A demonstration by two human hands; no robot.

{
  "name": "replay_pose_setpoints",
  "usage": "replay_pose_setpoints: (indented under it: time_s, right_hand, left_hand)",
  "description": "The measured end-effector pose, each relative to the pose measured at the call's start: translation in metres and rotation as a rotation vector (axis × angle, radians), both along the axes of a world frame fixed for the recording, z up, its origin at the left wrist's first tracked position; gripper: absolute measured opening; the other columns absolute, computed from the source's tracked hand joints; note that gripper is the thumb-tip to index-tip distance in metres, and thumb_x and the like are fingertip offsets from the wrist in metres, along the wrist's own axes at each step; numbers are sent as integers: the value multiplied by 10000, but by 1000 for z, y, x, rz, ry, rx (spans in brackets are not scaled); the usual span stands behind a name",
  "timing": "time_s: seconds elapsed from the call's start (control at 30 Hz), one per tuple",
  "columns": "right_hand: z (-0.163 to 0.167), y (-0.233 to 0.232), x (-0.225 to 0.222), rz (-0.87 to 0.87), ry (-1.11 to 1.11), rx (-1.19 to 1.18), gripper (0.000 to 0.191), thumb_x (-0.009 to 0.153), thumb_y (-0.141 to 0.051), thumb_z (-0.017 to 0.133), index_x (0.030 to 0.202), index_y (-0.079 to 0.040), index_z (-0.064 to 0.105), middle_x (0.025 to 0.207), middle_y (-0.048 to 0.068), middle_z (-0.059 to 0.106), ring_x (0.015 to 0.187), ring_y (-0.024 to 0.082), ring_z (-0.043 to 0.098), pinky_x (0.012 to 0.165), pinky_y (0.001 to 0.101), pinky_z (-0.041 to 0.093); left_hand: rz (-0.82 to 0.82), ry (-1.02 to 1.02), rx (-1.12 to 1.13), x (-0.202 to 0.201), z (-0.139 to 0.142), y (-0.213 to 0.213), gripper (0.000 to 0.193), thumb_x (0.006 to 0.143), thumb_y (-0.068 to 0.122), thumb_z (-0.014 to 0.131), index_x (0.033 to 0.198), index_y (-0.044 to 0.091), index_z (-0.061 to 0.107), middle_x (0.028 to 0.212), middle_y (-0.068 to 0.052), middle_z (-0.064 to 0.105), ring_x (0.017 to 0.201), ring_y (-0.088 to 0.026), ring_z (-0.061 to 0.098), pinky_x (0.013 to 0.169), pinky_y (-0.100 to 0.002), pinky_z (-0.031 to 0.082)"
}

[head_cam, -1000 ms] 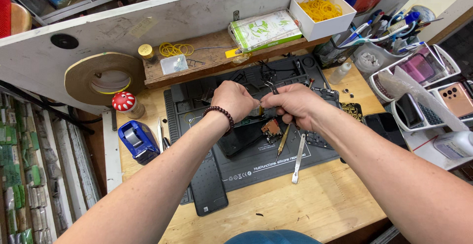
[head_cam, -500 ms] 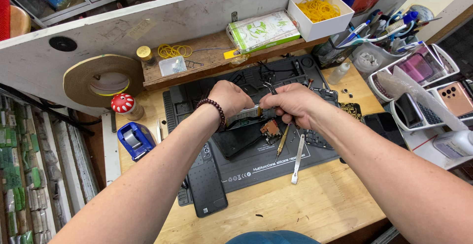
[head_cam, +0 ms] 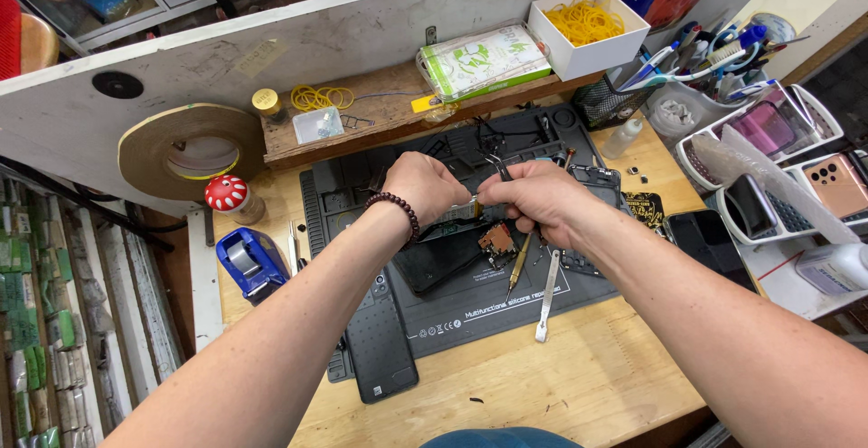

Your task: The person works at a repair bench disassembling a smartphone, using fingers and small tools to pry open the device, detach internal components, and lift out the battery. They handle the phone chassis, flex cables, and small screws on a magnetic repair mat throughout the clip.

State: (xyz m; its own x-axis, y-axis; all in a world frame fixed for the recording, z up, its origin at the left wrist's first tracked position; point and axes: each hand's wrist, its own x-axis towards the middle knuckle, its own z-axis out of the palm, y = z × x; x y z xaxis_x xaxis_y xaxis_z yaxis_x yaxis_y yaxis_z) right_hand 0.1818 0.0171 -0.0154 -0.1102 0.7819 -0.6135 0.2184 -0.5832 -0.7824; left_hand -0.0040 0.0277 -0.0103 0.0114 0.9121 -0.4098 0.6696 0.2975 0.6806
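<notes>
I am gripping tweezers point(head_cam: 500, 169) in my right hand point(head_cam: 542, 202), tips pointing up-left, while my left hand point(head_cam: 425, 186) is pinching a small part, indistinct, above the mat point(head_cam: 470, 308).

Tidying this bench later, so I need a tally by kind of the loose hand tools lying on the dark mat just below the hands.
Flat metal pry tool: 1
Yellow-handled screwdriver: 1
Total: 2
Tweezers stay in the right hand, not counted.

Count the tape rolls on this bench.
2: a large tan tape roll leaning against the white divider board at left, and a roll in the blue tape dispenser. Others may be hidden.
</notes>
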Motion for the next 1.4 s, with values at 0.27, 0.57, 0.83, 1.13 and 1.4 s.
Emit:
replay_pose_setpoints:
  time_s: [0.27,0.57,0.83,1.13,1.4]
  right_hand:
    - [-4,-3,-1,3,-32,70,138,816,-111,784,950,-89,756,723,-27,613,569,60,475,448,225,338]
    - [-5,-10,0,-45,46,81,163,822,-83,760,981,-86,727,756,-43,636,588,43,497,455,218,348]
    - [-3,-7,-3,-64,-36,52,98,802,-121,772,888,-106,729,722,-47,618,575,50,489,454,230,339]
    - [-4,-5,-5,-54,-47,47,49,799,-142,766,824,-130,726,671,-59,596,569,47,475,451,232,325]
    - [1,-6,-6,-59,-42,26,83,790,-145,766,759,-131,690,647,-53,569,545,49,456,441,235,299]
  left_hand:
    - [12,-8,10,1,-1,1,160,669,201,872,709,79,778,770,-65,780,726,-149,727,752,-310,592]
    - [-13,16,-20,3,6,1,164,689,208,873,736,77,785,823,-77,787,779,-161,735,785,-312,587]
    - [3,9,-27,5,7,-2,163,699,193,878,734,66,782,822,-85,786,786,-167,745,791,-315,591]
    - [-2,15,-13,4,4,-1,161,685,201,882,717,74,790,805,-84,785,774,-164,744,781,-313,591]
    - [-14,30,-23,4,3,2,185,674,216,886,729,71,786,824,-86,785,775,-157,738,774,-307,587]
